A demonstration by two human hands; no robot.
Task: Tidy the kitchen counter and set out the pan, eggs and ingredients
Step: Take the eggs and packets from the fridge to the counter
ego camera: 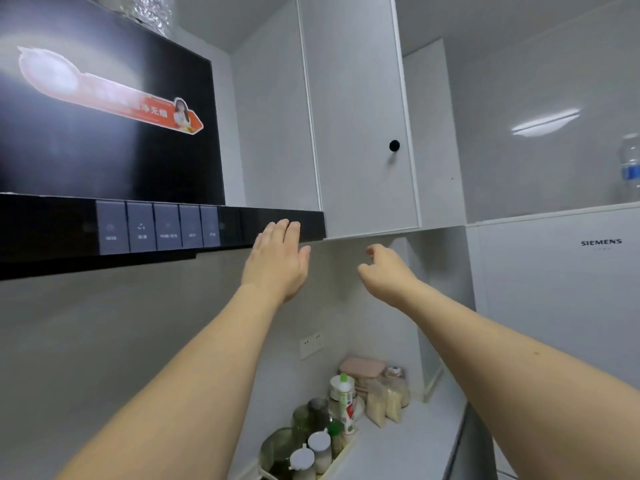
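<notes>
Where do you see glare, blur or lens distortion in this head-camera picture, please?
In the head view: a ceiling light glares off the glossy black range hood, washing out its sticker; a second reflection streaks the right wall; the wide lens bends the cabinet door edges; the water bottle at the right edge looks soft.

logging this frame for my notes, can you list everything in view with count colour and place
range hood: 1, black, upper left
wall cabinet: 1, white with black knob, top centre
fridge: 1, white, right
water bottle: 1, clear, on top of the fridge
wall socket: 1, white, on the backsplash
tray of jars and bottles: 1, mixed green and white, counter bottom centre
pink box: 1, counter corner
bags of grains: about 2, pale, beside the box
hands: left hand flat by the hood edge; right hand loosely curled, empty
</notes>
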